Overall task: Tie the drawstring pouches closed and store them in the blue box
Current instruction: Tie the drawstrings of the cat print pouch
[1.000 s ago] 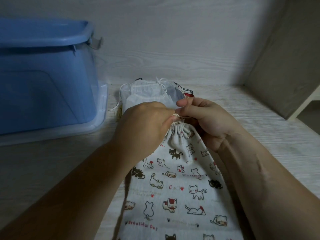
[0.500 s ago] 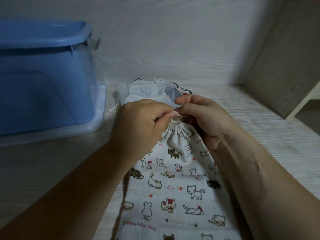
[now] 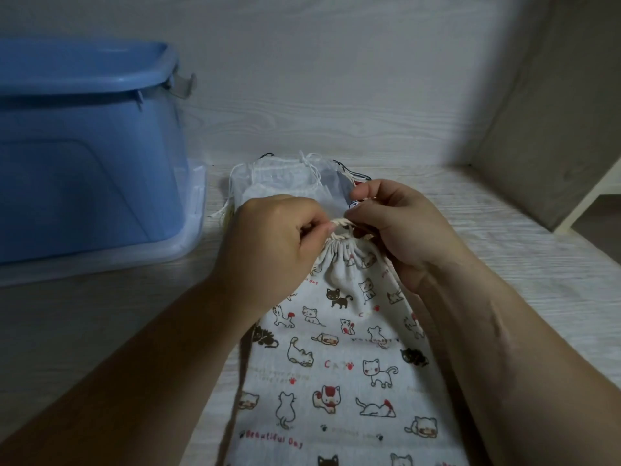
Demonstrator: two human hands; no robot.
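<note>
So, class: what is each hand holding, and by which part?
The left hand and right hand each pinch the cat-print pouch's drawstring just above its gathered neck.

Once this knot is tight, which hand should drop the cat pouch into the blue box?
Left, probably: the blue box stands to the left, nearer the left hand, which pinches the cord at the neck of the cat pouch. The right hand would have to cross over.

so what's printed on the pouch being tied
Cartoon cats on the white cloth drawstring pouch; head view.
</note>
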